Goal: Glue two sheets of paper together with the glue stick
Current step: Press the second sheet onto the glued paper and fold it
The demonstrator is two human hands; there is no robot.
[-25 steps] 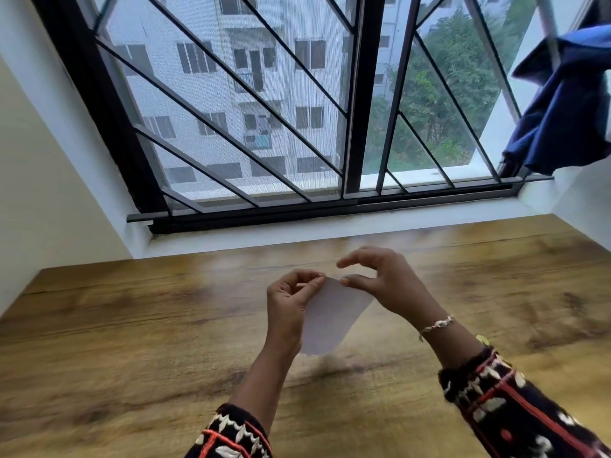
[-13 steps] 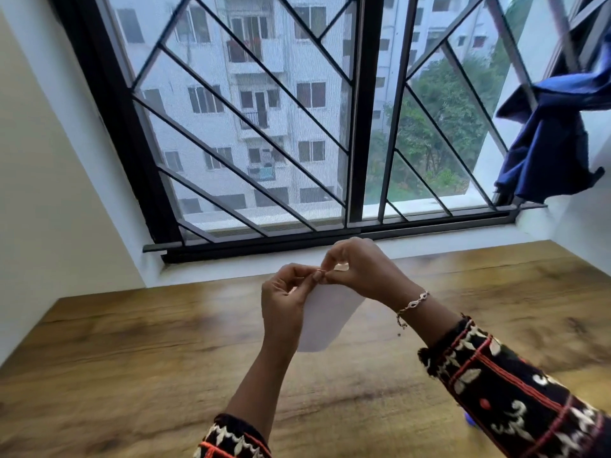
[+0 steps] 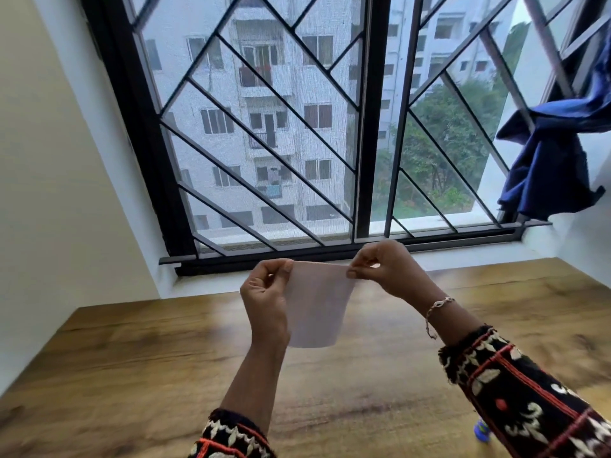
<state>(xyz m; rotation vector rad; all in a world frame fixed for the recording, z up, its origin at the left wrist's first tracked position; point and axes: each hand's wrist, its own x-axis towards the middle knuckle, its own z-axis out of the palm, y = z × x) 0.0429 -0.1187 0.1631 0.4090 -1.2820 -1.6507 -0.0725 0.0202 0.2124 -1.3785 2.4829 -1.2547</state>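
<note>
A small white paper (image 3: 315, 309) hangs upright in the air above the wooden table (image 3: 132, 375). My left hand (image 3: 266, 292) pinches its top left corner between thumb and fingers. My right hand (image 3: 383, 269) pinches the top right corner, so the top edge is stretched flat between both hands. Whether it is one sheet or two pressed together cannot be told. A small blue object (image 3: 481, 431), perhaps the glue stick, peeks out beside my right sleeve at the lower right; most of it is hidden.
A barred window (image 3: 330, 127) with a black frame stands behind the table. A blue cloth (image 3: 549, 166) hangs at the window's right side. White walls close in at the left and right of the table.
Both hands have risen with the paper. They were close together at its top half a second ago and have now moved apart, spreading the top edge wide. The view has tilted upward.
</note>
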